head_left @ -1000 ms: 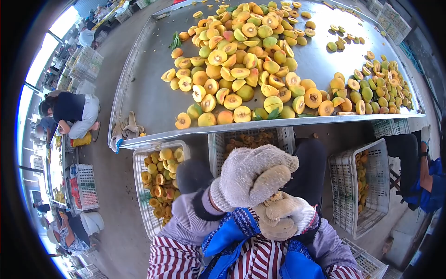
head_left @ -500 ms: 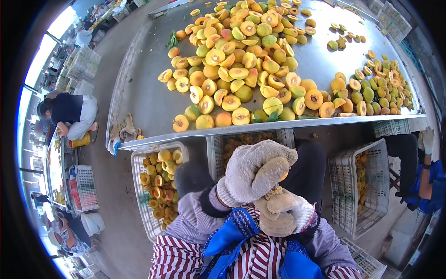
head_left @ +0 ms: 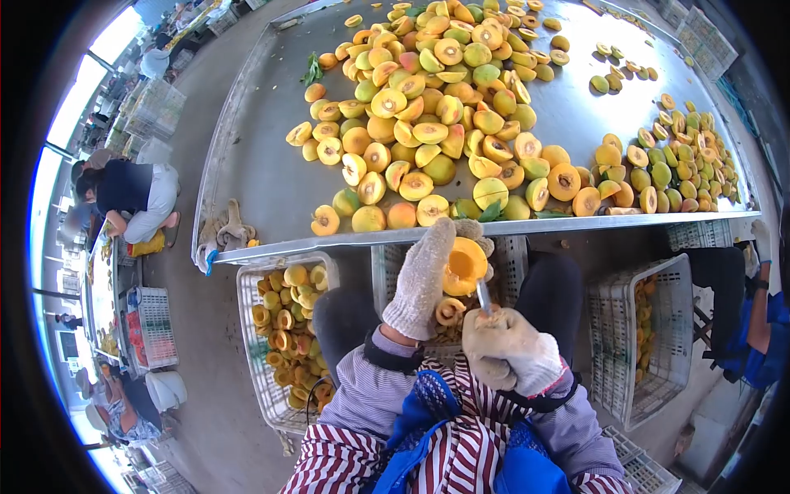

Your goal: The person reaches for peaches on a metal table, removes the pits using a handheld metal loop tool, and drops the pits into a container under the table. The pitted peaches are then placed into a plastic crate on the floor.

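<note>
Far left, bright window openings light a long work hall. A person in a dark top (head_left: 123, 191) bends over a narrow table; nearer, a crate with red contents (head_left: 153, 329) and a white bucket (head_left: 167, 390) stand on the bare grey floor (head_left: 210, 329).

The metal table (head_left: 255, 177) spans the upper view, with a raised rim and a dull sheen that turns to glare toward the right. Crumpled gloves (head_left: 233, 230) lie at its near left corner, and a leafy sprig (head_left: 313, 71) farther back. Its middle carries a large pile of halved fruit (head_left: 411, 123). Below the near edge, a white crate (head_left: 247, 317) is filled with hollowed halves.

The left hand (head_left: 420, 284), gloved, is curled around a fruit half (head_left: 467, 265), held in front of the table's edge with its hollowed face exposed. The right hand (head_left: 508, 350), also gloved, is closed on a tool with a metal shaft (head_left: 483, 296), its end just beside the fruit. A crate between the knees (head_left: 517, 265) stands beneath.

Farther right, a smaller heap of fruit (head_left: 687, 160) occupies the table corner. Below it, a tilted crate (head_left: 662, 342) holds more pieces, beside a second person in blue (head_left: 765, 333).
</note>
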`<action>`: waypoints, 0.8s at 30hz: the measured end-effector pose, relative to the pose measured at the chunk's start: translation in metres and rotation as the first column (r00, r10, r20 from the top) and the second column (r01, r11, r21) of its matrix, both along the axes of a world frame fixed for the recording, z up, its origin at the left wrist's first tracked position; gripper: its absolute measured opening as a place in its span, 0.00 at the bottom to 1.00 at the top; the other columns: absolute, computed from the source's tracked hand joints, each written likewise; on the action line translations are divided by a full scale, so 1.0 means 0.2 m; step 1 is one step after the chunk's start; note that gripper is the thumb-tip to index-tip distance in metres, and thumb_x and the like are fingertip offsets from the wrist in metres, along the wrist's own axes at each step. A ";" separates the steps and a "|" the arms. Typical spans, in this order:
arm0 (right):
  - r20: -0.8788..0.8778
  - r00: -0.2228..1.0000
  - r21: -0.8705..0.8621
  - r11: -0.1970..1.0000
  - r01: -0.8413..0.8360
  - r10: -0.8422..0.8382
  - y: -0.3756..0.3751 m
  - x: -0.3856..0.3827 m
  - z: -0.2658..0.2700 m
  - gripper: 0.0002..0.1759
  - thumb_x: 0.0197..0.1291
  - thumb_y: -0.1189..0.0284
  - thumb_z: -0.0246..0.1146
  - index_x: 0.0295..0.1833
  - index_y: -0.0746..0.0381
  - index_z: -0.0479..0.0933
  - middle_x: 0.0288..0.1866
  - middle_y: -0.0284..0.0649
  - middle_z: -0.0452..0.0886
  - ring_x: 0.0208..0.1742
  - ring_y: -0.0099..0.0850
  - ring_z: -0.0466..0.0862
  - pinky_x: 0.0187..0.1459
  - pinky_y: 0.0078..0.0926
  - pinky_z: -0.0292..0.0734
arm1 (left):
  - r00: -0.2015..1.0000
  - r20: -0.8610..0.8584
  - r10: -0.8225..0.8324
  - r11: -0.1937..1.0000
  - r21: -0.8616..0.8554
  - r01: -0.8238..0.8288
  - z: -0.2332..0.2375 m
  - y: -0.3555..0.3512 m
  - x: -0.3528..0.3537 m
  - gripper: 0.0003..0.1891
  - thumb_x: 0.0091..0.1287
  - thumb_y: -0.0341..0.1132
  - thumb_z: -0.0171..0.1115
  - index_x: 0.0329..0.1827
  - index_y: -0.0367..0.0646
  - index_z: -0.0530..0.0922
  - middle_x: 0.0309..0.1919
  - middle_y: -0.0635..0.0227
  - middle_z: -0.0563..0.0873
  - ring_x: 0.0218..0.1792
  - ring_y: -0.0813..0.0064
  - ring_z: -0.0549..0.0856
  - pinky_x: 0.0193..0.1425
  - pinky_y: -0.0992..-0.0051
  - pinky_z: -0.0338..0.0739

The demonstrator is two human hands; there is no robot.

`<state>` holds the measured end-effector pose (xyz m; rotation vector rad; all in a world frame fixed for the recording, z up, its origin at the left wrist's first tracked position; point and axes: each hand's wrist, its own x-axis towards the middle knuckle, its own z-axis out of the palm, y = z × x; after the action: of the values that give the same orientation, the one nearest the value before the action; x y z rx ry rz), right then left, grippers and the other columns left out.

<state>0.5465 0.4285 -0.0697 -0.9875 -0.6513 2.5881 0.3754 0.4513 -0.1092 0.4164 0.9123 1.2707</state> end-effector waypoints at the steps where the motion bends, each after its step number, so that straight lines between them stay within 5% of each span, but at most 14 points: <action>1: 0.059 0.997 0.033 0.998 0.047 -0.049 0.00 0.00 -0.01 0.12 0.65 0.67 0.68 0.31 0.61 0.76 0.16 0.29 0.71 0.12 0.18 0.67 0.13 0.18 0.58 | 1.000 -0.010 -0.003 0.999 0.042 0.003 -0.01 -0.01 -0.02 0.28 0.79 0.57 0.50 0.57 0.36 0.79 0.44 0.57 0.87 0.37 0.67 0.89 0.41 0.70 0.85; 6: 0.192 0.981 0.057 0.997 -0.043 0.032 0.03 -0.06 0.02 0.10 0.61 0.70 0.69 0.33 0.62 0.75 0.17 0.31 0.72 0.12 0.20 0.67 0.13 0.20 0.59 | 0.985 -0.160 0.059 0.990 0.139 -0.037 0.05 -0.07 -0.06 0.28 0.81 0.55 0.48 0.60 0.34 0.78 0.49 0.58 0.87 0.47 0.69 0.87 0.55 0.70 0.82; 9: 0.305 0.948 0.113 0.984 -0.134 0.094 0.02 -0.11 0.04 0.12 0.64 0.66 0.69 0.35 0.62 0.77 0.18 0.29 0.74 0.13 0.17 0.71 0.14 0.18 0.62 | 0.886 -0.457 0.081 0.957 0.285 0.060 0.10 -0.13 -0.04 0.34 0.79 0.60 0.46 0.59 0.31 0.78 0.50 0.58 0.86 0.47 0.69 0.86 0.55 0.70 0.81; 13: 0.133 0.939 0.026 0.946 -0.324 0.318 -0.01 -0.08 0.02 0.14 0.64 0.63 0.69 0.35 0.61 0.77 0.16 0.29 0.72 0.12 0.17 0.69 0.13 0.17 0.60 | 0.901 -0.406 0.150 0.950 0.311 -0.018 0.12 -0.18 0.00 0.33 0.78 0.61 0.49 0.54 0.33 0.80 0.45 0.54 0.87 0.41 0.68 0.88 0.49 0.69 0.84; 15: 0.004 0.936 0.000 0.936 -0.351 0.351 -0.03 -0.05 -0.02 0.14 0.64 0.62 0.69 0.35 0.61 0.77 0.16 0.28 0.72 0.12 0.17 0.69 0.13 0.17 0.60 | 0.993 -0.080 0.086 0.990 0.116 -0.077 0.13 -0.18 0.00 0.31 0.77 0.60 0.51 0.52 0.34 0.80 0.43 0.52 0.88 0.35 0.65 0.88 0.41 0.69 0.85; 18: -0.158 0.840 -0.016 0.849 -0.528 0.520 -0.05 -0.08 0.00 0.13 0.64 0.63 0.69 0.37 0.60 0.77 0.16 0.28 0.71 0.13 0.17 0.69 0.14 0.17 0.60 | 0.991 0.075 0.112 0.994 -0.019 -0.110 0.10 -0.14 -0.04 0.31 0.77 0.60 0.50 0.52 0.35 0.79 0.42 0.53 0.87 0.31 0.63 0.88 0.35 0.69 0.85; 20: 0.072 0.894 0.082 0.891 -0.448 0.443 -0.05 -0.09 0.07 0.12 0.64 0.64 0.69 0.39 0.60 0.77 0.19 0.28 0.73 0.15 0.17 0.70 0.16 0.17 0.62 | 0.955 -0.157 0.250 0.968 0.037 -0.248 0.09 -0.18 -0.12 0.29 0.80 0.58 0.47 0.51 0.37 0.80 0.40 0.59 0.88 0.34 0.69 0.88 0.34 0.75 0.84; 21: 0.149 0.918 0.081 0.921 -0.381 0.367 -0.04 -0.07 0.07 0.12 0.64 0.64 0.69 0.41 0.60 0.77 0.20 0.28 0.74 0.16 0.17 0.70 0.16 0.16 0.63 | 0.908 -0.291 0.302 0.952 0.138 -0.273 0.07 -0.22 -0.23 0.27 0.81 0.55 0.47 0.50 0.36 0.81 0.41 0.60 0.88 0.36 0.72 0.88 0.38 0.76 0.84; 22: 0.223 0.933 0.086 0.947 -0.308 0.283 -0.03 -0.05 0.06 0.12 0.63 0.64 0.69 0.43 0.60 0.77 0.22 0.28 0.74 0.17 0.16 0.71 0.17 0.16 0.63 | 0.665 -0.619 0.418 0.908 0.279 -0.311 0.10 -0.26 -0.33 0.25 0.81 0.51 0.48 0.49 0.35 0.81 0.41 0.61 0.88 0.39 0.75 0.87 0.43 0.75 0.83; 23: 0.283 0.944 0.114 0.972 -0.207 0.168 -0.02 -0.02 0.04 0.14 0.62 0.67 0.70 0.46 0.62 0.75 0.24 0.29 0.75 0.18 0.17 0.71 0.18 0.16 0.65 | 0.554 -0.715 0.426 0.893 0.235 -0.384 -0.06 -0.32 -0.56 0.20 0.79 0.46 0.52 0.49 0.36 0.83 0.41 0.60 0.88 0.38 0.67 0.88 0.46 0.71 0.82; 24: 0.288 0.954 0.095 0.989 -0.114 0.082 -0.01 0.00 0.03 0.16 0.61 0.70 0.70 0.50 0.64 0.74 0.27 0.31 0.77 0.19 0.17 0.72 0.18 0.17 0.67 | -0.048 -0.971 0.232 0.959 0.237 -0.157 0.02 -0.35 -0.69 0.15 0.74 0.42 0.58 0.52 0.40 0.83 0.43 0.58 0.88 0.45 0.57 0.87 0.52 0.65 0.81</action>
<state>0.5460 0.4264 -0.0634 -1.3349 -0.9269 2.4817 0.2376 0.3818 -0.1045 1.4551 2.3115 1.0869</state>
